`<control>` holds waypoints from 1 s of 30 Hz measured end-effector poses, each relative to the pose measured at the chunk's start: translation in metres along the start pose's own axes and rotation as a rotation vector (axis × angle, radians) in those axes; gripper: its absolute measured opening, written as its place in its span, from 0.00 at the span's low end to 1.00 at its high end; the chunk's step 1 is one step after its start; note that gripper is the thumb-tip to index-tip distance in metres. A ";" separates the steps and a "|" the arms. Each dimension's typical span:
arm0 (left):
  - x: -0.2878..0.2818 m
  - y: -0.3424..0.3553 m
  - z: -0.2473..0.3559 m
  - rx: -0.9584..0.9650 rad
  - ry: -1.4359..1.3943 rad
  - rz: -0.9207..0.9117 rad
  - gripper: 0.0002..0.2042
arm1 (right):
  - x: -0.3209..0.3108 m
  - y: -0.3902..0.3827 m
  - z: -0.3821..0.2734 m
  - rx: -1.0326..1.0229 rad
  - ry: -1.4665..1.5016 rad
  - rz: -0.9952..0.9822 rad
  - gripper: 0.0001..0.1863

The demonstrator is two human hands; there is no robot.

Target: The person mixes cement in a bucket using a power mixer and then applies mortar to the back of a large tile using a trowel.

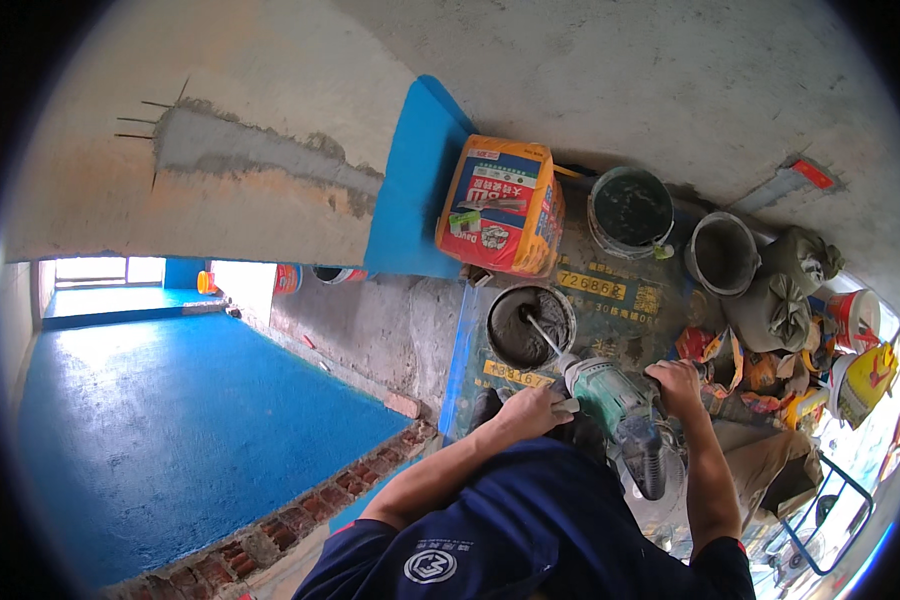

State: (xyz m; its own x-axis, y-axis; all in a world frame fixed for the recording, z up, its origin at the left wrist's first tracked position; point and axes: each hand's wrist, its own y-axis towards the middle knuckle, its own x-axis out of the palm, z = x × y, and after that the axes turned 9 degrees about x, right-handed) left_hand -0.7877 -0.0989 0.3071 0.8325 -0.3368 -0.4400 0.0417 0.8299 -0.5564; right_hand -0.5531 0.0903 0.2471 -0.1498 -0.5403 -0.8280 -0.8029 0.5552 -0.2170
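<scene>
A green power mixer (605,405) with a dark, vented motor end is held low in front of me. Its metal shaft runs down into a bucket (510,335) of wet grey mortar, where the paddle is hidden. My left hand (538,410) is closed on the mixer's left handle, and my right hand (678,385) grips the other handle at its right. Beyond the mortar bucket, an orange, red and blue bag (500,200) rests beside a bucket of dark liquid (630,210).
An empty grey bucket (720,255), tied sacks (770,310), paint pails (855,320) and torn bags crowd the right. A blue metal frame (820,530) stands at lower right. At left are a blue coated floor (190,420) and a broken brick edge (260,545).
</scene>
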 end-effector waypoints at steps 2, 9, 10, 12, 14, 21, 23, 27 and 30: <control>0.001 -0.001 -0.001 -0.013 -0.002 0.013 0.15 | 0.002 0.000 0.000 0.006 -0.015 0.000 0.10; 0.003 -0.003 -0.006 0.005 -0.038 0.013 0.15 | 0.004 -0.003 0.001 -0.013 -0.031 0.042 0.11; 0.003 -0.005 -0.005 0.005 -0.042 0.015 0.15 | 0.003 -0.004 0.000 -0.010 -0.016 0.042 0.11; 0.005 -0.009 -0.007 0.012 -0.045 0.014 0.15 | 0.002 -0.008 -0.005 -0.001 -0.006 0.046 0.11; 0.008 -0.014 -0.011 0.024 -0.070 0.022 0.15 | -0.001 -0.011 -0.013 0.002 -0.055 0.042 0.11; 0.003 -0.041 -0.038 0.110 -0.078 -0.009 0.15 | 0.002 -0.026 -0.059 0.025 -0.121 0.074 0.10; 0.000 -0.053 -0.052 0.156 -0.068 -0.027 0.16 | 0.003 -0.031 -0.079 0.046 -0.169 0.063 0.09; -0.008 -0.080 -0.088 0.197 -0.099 -0.034 0.17 | 0.027 -0.036 -0.116 0.066 -0.263 0.113 0.08; -0.022 -0.110 -0.112 0.236 -0.150 -0.019 0.17 | 0.040 -0.038 -0.160 0.075 -0.354 0.127 0.08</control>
State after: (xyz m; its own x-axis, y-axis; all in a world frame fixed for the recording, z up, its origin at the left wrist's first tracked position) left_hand -0.8725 -0.2327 0.2985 0.9023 -0.2980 -0.3116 0.1710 0.9107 -0.3759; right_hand -0.6207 -0.0531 0.3047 -0.0264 -0.2192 -0.9753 -0.7442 0.6557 -0.1272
